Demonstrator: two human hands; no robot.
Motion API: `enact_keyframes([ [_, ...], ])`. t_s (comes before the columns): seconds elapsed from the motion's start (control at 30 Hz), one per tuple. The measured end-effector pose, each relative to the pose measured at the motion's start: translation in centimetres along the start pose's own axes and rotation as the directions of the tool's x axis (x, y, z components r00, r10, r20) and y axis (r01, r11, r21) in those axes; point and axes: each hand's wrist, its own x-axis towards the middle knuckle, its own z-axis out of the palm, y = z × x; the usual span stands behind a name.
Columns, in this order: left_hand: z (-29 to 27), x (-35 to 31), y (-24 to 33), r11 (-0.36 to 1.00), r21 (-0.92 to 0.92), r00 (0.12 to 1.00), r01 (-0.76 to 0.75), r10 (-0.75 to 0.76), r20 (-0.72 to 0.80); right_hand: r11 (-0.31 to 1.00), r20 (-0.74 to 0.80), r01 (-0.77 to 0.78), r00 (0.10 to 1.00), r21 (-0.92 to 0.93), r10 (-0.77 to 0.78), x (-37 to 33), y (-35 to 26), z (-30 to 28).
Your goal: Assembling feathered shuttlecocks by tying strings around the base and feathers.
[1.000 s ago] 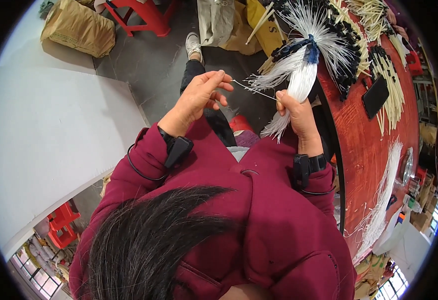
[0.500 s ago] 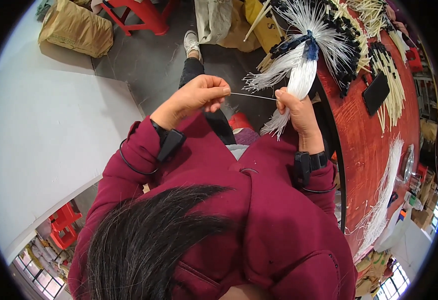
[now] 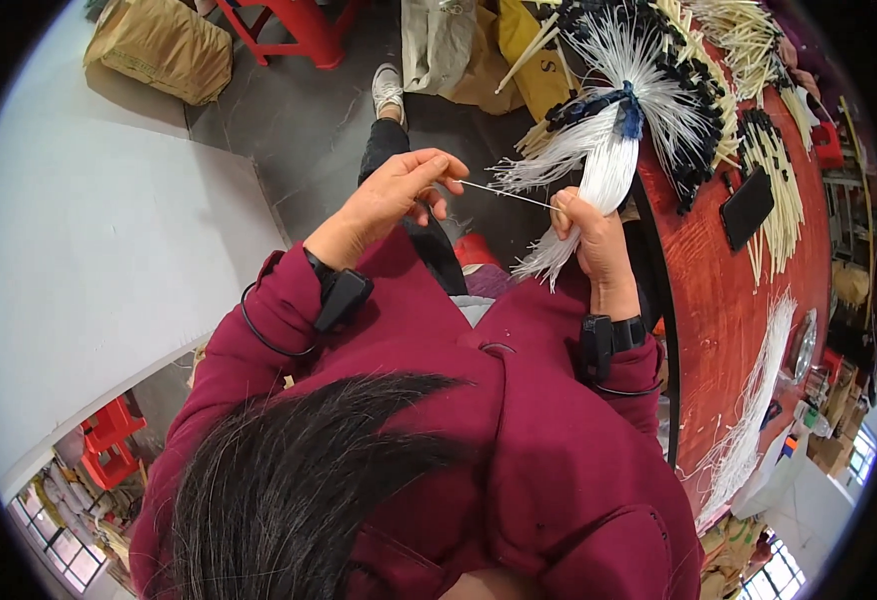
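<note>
A thin white string [image 3: 507,191] runs between my two hands, sloping slightly down to the right. My left hand [image 3: 407,192] has its end at the thumb and forefinger, the other fingers loosely curled. My right hand [image 3: 593,232] is closed in a pinch on the string's other end. Right behind that hand hangs a thick bundle of white strings [image 3: 611,165], tied with a dark blue cloth strip [image 3: 631,112] at the table's edge. Its upper ends fan out over the table, and loose tails hang to the left and below. Whether my right fingers also touch the bundle is hidden.
The red wooden table [image 3: 704,330] curves along my right, bearing pale sticks with black tips [image 3: 781,170], a black phone [image 3: 748,208] and loose white strings [image 3: 754,420]. A white board [image 3: 119,250] stands left. Beyond are a red stool [image 3: 304,35] and brown sack [image 3: 164,55].
My right hand has shifted slightly down with the string, and the left fingers have spread a little. The whole view has moved slightly.
</note>
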Motion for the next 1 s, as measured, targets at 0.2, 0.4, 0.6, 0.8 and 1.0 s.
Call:
enact_keyframes([
  [0.2,1.0,-0.9,-0.5,0.994,-0.107,1.0,-0.028,0.027,-0.012,0.999,0.025,0.001,1.0,0.049,-0.002,0.0,-0.2,0.2],
  [0.4,1.4,-1.0,-0.7,0.995,-0.087,0.998,-0.052,0.049,-0.044,0.999,0.034,0.007,0.999,0.044,-0.009,0.0,0.0,-0.1],
  [0.6,1.2,-0.3,-1.2,0.994,-0.077,0.994,-0.081,0.075,-0.079,0.999,0.026,-0.004,1.0,-0.043,0.005,0.0,-0.2,-0.3],
  [0.8,3.0,-1.0,0.1,0.905,-0.421,0.983,-0.059,-0.02,-0.182,1.0,0.028,-0.001,1.0,-0.016,0.001,0.0,0.0,-0.4],
  [1.0,3.5,-0.5,-1.4,0.924,-0.379,0.996,-0.053,0.022,-0.087,1.0,0.03,0.013,0.999,-0.001,-0.013,-0.1,0.1,-0.3],
])
